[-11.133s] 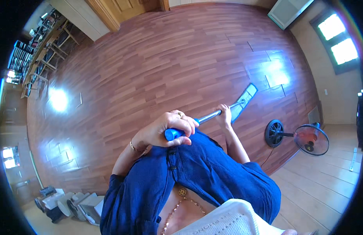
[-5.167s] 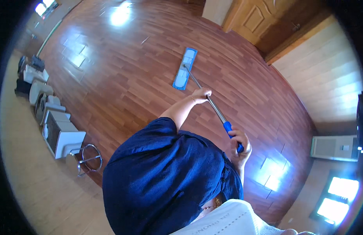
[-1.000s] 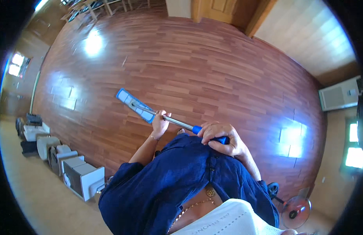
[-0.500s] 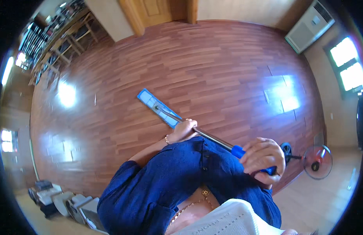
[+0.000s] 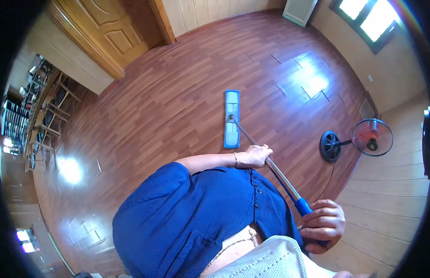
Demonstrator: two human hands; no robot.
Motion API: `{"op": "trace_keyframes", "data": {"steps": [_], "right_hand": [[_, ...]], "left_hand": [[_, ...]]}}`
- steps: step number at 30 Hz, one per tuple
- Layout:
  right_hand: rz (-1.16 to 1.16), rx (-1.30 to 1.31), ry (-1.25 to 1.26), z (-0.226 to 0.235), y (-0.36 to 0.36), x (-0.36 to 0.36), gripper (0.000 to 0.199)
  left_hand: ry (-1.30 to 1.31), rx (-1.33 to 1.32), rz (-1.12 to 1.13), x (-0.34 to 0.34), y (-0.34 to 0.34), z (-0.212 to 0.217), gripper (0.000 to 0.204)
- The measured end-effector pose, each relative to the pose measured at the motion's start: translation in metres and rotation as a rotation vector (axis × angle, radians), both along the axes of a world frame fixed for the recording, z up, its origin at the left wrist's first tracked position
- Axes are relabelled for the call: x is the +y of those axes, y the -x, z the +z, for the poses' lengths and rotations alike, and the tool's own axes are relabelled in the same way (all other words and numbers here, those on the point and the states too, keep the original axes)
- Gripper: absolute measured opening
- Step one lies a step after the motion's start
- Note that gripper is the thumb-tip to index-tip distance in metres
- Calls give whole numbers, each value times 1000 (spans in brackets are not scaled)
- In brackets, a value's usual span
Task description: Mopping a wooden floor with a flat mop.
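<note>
A flat mop with a light-blue rectangular head lies on the wood-plank floor ahead of me. Its metal pole slants from the head back toward my right side. My left hand is closed round the middle of the pole, a bracelet on its wrist. Farther up, my right hand wraps the blue grip at the pole's top end, close against my right side. Part of that grip is hidden under the fingers.
A standing fan with a round black base is on the floor to the right, its cord trailing toward me. Wooden chairs line a long table at the far left. A wooden door and a white floor unit stand at the far wall.
The mop head has swung right and turned from slanted to nearly straight ahead. My left hand has moved right, my right hand lower. The view has turned, showing more of the fan.
</note>
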State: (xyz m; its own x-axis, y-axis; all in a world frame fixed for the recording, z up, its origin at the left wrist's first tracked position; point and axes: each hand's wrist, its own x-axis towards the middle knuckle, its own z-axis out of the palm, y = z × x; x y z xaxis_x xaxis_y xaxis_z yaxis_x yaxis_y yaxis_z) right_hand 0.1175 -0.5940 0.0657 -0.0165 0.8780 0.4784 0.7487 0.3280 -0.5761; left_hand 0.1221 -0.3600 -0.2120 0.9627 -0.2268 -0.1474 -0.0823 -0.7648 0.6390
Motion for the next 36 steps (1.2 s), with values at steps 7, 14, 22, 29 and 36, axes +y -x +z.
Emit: {"op": "trace_keyframes", "data": {"steps": [7,14,22,29,36], "right_hand": [[-197,111,-17,-14,43,-44,13],[-419,293,-215,-48,45,-31,24],[-1019,292,-377,-92,18,93,39],[-833,270,-225,-134,-57,192,26],[-642,269,-228,-118,-103,260,23]], "left_hand": [[167,-90,-402,-54,-26,-7,29],[71,-256,-540,-53,-65,-40,6],[40,-261,-229,38,-142,-92,5],[33,3,138,179,-194,-92,17],[93,-229,262,269,-180,-93,6]]}}
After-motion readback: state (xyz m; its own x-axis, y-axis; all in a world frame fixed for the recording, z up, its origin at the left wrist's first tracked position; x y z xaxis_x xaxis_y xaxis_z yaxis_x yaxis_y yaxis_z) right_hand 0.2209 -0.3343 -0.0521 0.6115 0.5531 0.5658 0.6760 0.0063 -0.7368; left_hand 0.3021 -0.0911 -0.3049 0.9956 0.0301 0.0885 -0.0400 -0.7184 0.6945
